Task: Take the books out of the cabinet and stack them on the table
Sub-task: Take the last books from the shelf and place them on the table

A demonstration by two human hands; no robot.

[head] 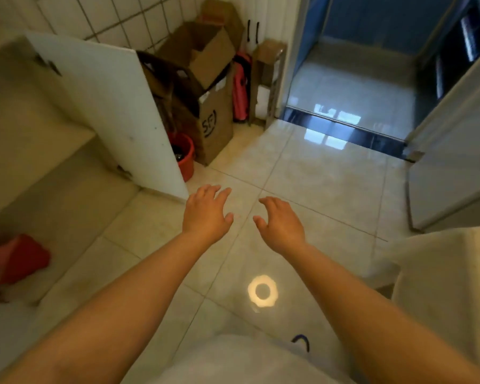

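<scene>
Floor (302, 173) of glossy pale tile fills the room; the cabinet (39, 151) at left stands open, door (108, 106) swung out — no books discernible, only something red (17, 259) inside. Left hand (207, 212) and right hand (281, 221) hover palm-down, relaxed, empty.

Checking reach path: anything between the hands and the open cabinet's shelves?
Nothing visible. The white cabinet door is swung open, and both the left hand and right hand hover empty over the tiled floor. No books are discernible inside.
</scene>
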